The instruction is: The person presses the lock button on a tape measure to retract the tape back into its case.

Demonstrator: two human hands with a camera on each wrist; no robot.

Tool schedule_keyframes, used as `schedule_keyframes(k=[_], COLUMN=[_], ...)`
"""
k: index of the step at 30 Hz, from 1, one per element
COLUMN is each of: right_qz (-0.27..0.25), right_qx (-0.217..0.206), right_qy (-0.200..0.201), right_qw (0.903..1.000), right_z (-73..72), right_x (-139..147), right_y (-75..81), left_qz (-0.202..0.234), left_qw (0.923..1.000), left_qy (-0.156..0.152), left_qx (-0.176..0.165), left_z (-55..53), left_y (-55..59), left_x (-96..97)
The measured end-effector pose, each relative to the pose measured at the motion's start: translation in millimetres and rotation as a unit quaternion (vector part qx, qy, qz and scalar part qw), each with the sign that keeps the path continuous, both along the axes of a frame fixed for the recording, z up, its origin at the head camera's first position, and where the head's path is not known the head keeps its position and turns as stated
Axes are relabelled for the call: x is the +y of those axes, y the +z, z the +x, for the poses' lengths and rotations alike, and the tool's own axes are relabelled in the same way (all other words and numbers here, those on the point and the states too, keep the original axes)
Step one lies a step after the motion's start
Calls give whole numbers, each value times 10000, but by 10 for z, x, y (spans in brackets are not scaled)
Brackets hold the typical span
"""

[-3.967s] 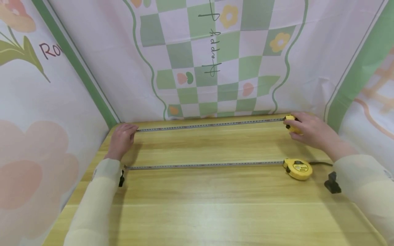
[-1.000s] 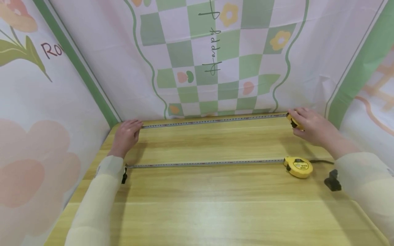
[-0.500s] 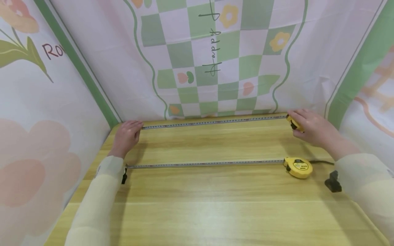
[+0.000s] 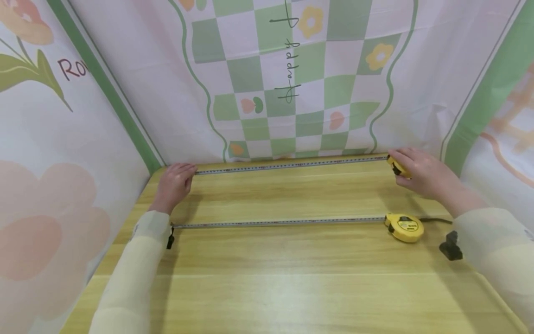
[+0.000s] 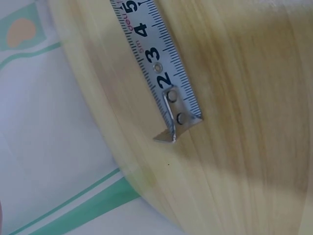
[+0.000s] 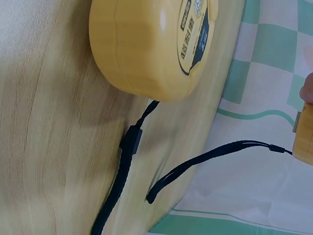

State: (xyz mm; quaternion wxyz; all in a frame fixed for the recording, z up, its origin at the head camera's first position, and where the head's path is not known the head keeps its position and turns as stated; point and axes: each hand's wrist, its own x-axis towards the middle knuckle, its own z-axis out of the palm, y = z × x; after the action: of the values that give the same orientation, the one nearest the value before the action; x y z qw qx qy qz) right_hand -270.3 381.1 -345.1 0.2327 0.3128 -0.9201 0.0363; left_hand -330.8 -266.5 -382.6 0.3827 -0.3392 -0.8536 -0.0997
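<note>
We had edged our left hand (image 4: pixel 172 183), holding the long silver metal tape (image 4: pixel 292 165), toward our right hand (image 4: pixel 429 174), gripping the rounded yellow plastic case (image 4: pixel 403 170), seemingly shortening the span.

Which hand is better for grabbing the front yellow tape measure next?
Probably the right hand: it's nearer the front case, though it holds the back case. The left hand is at the other end of the back tape.

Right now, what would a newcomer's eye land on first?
Probably the bright yellow tape measure lying toward the table's right, its blade stretched leftward. Beyond it, a second tape measure sits in the person's right grip, drawn out almost parallel. Behind rises a green-and-white checkered backdrop.
</note>
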Motion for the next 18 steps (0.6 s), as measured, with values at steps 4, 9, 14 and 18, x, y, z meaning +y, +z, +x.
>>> schedule_keyframes(k=[4,9,14,18], right_qz=[20,28,36,54], right_qx=[-118,-93,-84,-56], right_qy=[-125,-116,-88,-63], right_qw=[9998,9999,9999,10000], right_z=[5,2,10,15], right_x=[3,4,-9,-14], right_y=[0,-2,16,29], left_qz=[21,8,-47,-51], left_qw=[10000,9999,9999,9998], left_qy=[-18,-78,-122,-171], left_qx=[27,73,71,75], left_z=[9,9,5,6], left_y=[10,20,25,39], left_x=[5,20,44,67])
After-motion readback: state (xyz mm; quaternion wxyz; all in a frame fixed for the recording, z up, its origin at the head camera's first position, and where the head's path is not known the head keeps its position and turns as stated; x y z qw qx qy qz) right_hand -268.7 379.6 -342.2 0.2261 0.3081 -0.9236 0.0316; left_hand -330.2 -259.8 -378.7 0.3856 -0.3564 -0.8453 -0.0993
